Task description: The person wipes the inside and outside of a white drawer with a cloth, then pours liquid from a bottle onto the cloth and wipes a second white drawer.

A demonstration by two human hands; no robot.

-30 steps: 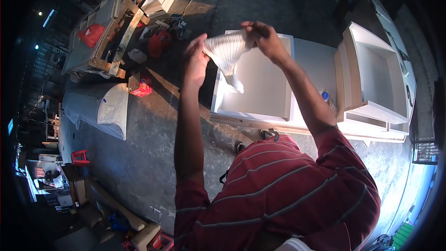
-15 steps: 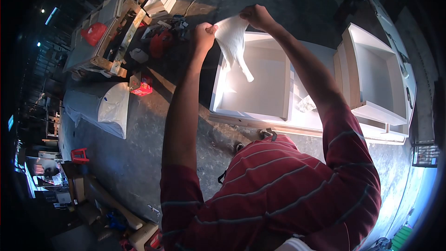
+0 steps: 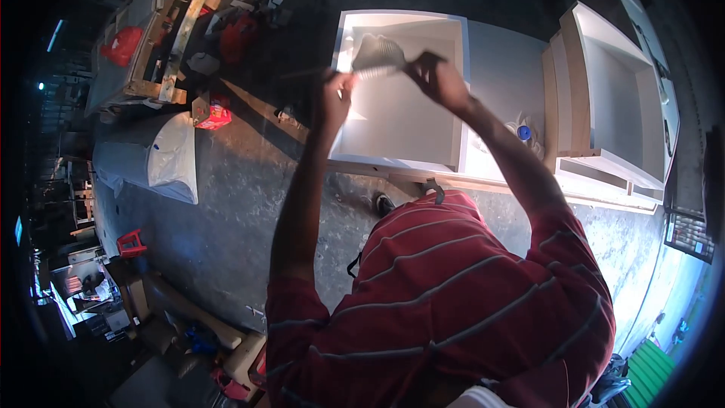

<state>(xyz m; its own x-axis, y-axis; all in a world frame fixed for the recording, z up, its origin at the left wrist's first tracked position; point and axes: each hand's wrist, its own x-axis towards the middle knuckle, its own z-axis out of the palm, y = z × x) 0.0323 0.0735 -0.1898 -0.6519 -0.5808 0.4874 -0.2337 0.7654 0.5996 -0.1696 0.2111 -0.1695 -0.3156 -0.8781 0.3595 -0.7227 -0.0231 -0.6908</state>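
We are gripping a pale ribbed cloth (image 3: 375, 56) between both hands, left hand (image 3: 335, 99) and right hand (image 3: 436, 79) each pinching an end, stretching it above the open white drawer box (image 3: 453, 91); beyond, a red bag (image 3: 121, 46) is lying on a wooden bench (image 3: 155, 91).

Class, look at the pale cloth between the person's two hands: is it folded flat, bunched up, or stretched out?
Stretched out: the cloth is pulled taut between the left hand and right hand, above the white box.
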